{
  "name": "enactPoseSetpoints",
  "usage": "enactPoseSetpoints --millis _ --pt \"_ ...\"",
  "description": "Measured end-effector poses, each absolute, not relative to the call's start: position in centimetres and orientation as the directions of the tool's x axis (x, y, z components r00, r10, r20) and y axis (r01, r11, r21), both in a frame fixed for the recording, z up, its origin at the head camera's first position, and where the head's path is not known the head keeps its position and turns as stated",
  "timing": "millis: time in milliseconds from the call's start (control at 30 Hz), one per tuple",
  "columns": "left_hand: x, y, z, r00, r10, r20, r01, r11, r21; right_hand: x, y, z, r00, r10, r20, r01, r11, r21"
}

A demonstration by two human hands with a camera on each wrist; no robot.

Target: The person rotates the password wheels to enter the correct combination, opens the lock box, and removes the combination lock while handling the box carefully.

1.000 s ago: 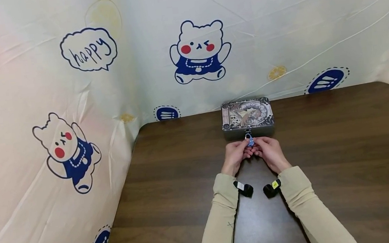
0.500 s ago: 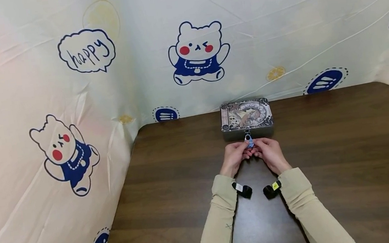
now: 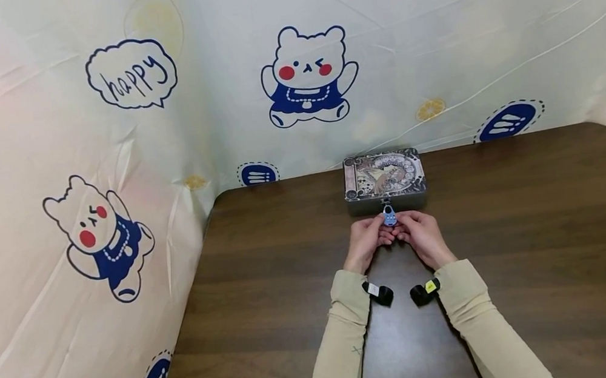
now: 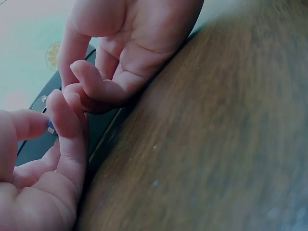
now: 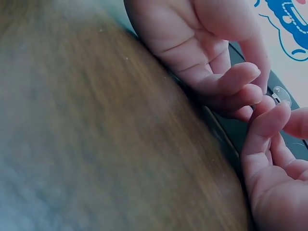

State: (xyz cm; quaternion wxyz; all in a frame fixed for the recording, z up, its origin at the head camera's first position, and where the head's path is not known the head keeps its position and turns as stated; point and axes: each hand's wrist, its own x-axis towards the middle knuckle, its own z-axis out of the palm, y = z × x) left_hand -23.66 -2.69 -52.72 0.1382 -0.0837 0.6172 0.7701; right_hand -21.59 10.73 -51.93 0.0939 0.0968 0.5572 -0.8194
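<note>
A small blue padlock (image 3: 390,217) hangs by its shackle at the front clasp of a decorated tin box (image 3: 384,175), whose lid is down. My left hand (image 3: 363,241) pinches the padlock from the left side. From the right, my right hand (image 3: 421,236) grips its other edge, so the two sets of fingertips nearly meet below it. Only a blue sliver of the padlock (image 4: 51,125) shows between the left fingers in the left wrist view. In the right wrist view the metal clasp (image 5: 276,97) peeks out past the fingers, which hide most of the padlock.
The box stands near the back edge of a brown wooden table (image 3: 531,222). Behind it and to the left hangs a pale printed cloth (image 3: 207,101). Each cuff carries a black wrist camera (image 3: 380,294).
The padlock's blue front face shows more fully between the thumbs now, and it hangs straighter below the clasp. The hands have stayed almost in place, as has the box.
</note>
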Motion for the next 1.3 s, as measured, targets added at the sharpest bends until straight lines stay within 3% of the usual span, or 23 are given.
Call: enactPoseSetpoints --millis 800,1300 --pt "-23.74 -2.51 -52.87 -0.97 0.09 -0.226 -0.235 -0.122 0.964 -21.6 10.65 -52.08 -0.974 -0.04 -0.222 0.222 -0.342 -0.913" --pt "-23.83 -2.54 -53.0 -0.967 0.101 -0.234 -0.246 -0.129 0.961 -21.56 10.72 -52.06 -0.977 -0.039 -0.211 0.213 -0.304 -0.928"
